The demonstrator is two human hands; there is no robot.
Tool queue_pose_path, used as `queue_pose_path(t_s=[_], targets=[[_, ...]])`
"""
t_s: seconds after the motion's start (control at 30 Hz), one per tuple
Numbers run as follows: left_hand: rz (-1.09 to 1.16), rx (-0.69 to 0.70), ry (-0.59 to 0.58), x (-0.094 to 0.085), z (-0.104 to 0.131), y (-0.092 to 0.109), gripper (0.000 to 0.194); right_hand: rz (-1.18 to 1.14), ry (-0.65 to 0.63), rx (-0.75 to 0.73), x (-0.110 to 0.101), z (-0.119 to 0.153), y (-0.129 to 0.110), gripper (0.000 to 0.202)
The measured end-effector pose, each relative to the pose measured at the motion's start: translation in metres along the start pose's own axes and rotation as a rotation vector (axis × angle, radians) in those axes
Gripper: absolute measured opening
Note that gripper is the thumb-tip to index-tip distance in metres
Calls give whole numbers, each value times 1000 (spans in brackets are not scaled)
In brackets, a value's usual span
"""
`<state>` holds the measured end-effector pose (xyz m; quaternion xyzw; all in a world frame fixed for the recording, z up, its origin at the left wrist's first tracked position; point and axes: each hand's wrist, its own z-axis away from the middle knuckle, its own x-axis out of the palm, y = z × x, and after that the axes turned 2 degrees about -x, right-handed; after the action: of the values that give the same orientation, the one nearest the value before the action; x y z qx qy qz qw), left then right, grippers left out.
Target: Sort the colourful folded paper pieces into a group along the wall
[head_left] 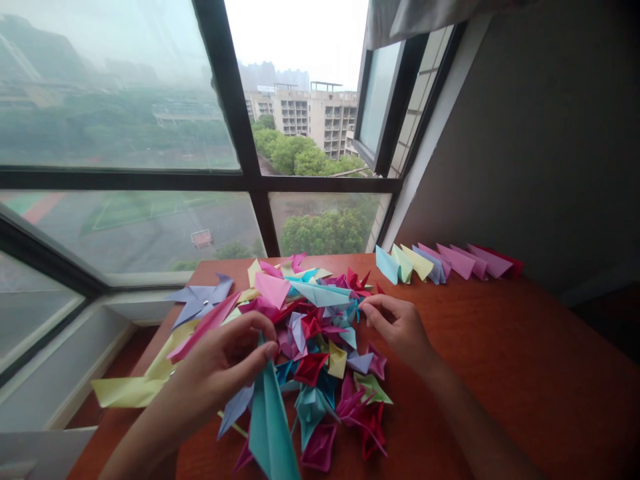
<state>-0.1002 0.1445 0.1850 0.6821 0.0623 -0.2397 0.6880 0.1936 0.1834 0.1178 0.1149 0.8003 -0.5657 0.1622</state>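
Note:
My left hand [227, 360] is closed in a pinch on a teal folded paper piece [271, 420], which hangs down toward the front edge of the view. At the right side of the paper pile, my right hand [397, 327] pinches a small blue paper piece [358, 309] between thumb and forefinger. Between and below both hands lies a heap of folded paper shapes, among them a red one [311, 369], a yellow one [337, 360] and a teal one [312, 408]. A long pale blue piece [323, 293] rests on top of the heap.
Paper pinwheels, one lavender [201, 301] and one yellow [131, 392], lie at the left of the wooden table [480, 353]. A row of folded papers [457, 261] stands along its back right edge. Window frames [320, 185] rise behind, one pane open.

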Motion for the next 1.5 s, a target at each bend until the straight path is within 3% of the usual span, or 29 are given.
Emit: queue_pose_path(t_s=[0.17,0.33,0.43,0.7,1.07,1.23,1.4,1.5], targets=[[267,-29,288,24,-18,-2,25,-176,-146,-26,10,12,-14,30],[354,-44,409,47,-26,0,28,-304,-351,-78,24,21,-21,39],[333,-48,459,53,-28,-3,32,-325,-341,0,30,21,-17,39],[312,-39,474,55,-30,-16,32,-541,-348,187,32,19,-6,39],[105,161,314,49,-24,-13,17,-629,-127,355,19,6,5,36],[1,247,306,47,-29,-17,3,-503,-72,273,10,0,6,34],[150,137,365,49,-30,-22,9,-374,58,76,-9,-2,13,42],[197,98,378,49,-30,-24,12,-295,22,-34,-15,-1,16,37]])
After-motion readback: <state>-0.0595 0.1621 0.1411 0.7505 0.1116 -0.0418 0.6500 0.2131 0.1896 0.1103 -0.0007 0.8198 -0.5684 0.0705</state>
